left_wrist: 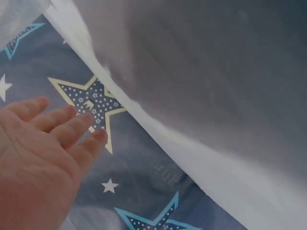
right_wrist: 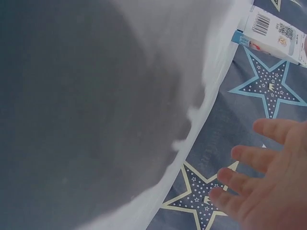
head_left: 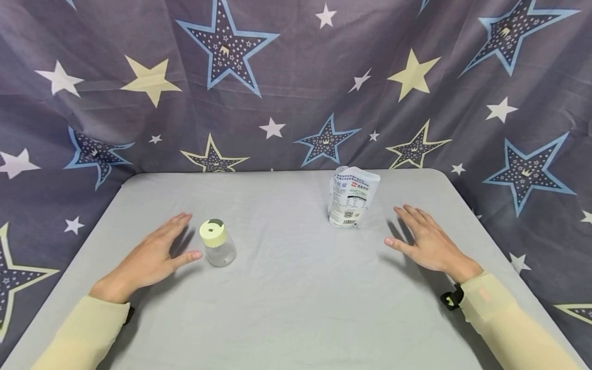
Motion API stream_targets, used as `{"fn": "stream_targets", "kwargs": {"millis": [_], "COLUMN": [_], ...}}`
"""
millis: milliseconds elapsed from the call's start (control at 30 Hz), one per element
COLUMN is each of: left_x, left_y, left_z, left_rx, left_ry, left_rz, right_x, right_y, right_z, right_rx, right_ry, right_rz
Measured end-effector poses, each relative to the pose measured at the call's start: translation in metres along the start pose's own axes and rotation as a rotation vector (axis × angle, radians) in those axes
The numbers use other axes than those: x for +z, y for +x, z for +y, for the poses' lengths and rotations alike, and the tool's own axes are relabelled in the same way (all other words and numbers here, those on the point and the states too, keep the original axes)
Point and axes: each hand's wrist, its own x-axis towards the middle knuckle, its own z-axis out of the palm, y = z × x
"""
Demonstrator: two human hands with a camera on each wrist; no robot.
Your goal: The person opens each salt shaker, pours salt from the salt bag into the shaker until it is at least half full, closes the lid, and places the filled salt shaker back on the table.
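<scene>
A small clear seasoning jar (head_left: 221, 253) with a pale yellow lid (head_left: 213, 233) stands on the left half of the table. Just to its left, the left hand (head_left: 154, 257) hovers with fingers extended and thumb pointing toward the jar, apart from it. A white printed salt pouch (head_left: 352, 198) stands upright near the back, right of centre; it also appears in the right wrist view (right_wrist: 276, 33). To the right of the pouch and nearer the front, the right hand (head_left: 427, 244) is spread with nothing in it. Both wrist views show bare fingers, slightly bent.
A pale grey cloth covers the table (head_left: 287, 298). Behind and beside it hangs a dark curtain (head_left: 296, 67) patterned with stars. Dark bands (head_left: 452, 298) sit at the wrists, below pale yellow sleeves (head_left: 513, 318).
</scene>
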Motion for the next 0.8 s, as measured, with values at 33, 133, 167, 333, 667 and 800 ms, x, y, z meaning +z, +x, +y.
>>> {"fn": "stream_targets", "kwargs": {"millis": [33, 133, 167, 333, 667, 800], "left_x": [0.0, 0.002, 0.002, 0.003, 0.001, 0.003], "left_y": [0.001, 0.001, 0.002, 0.003, 0.005, 0.007], "left_z": [0.001, 0.004, 0.004, 0.007, 0.015, 0.017], "left_rx": [0.001, -0.007, -0.01, -0.027, -0.008, 0.021], "left_ry": [-0.009, -0.03, -0.034, -0.051, -0.099, -0.118], "left_rz": [-0.005, -0.017, -0.02, -0.022, 0.007, 0.035], "right_x": [0.0, 0.001, 0.001, 0.001, 0.0, 0.001], "right_y": [0.0, 0.0, 0.0, 0.0, -0.001, -0.001], "right_z": [0.0, -0.001, -0.001, -0.002, -0.008, -0.01], "right_rx": [-0.001, -0.004, -0.004, -0.001, -0.011, -0.007], "right_ry": [0.001, 0.006, 0.007, 0.016, 0.041, 0.05], "right_rz": [0.0, 0.002, 0.004, 0.01, 0.024, 0.027]}}
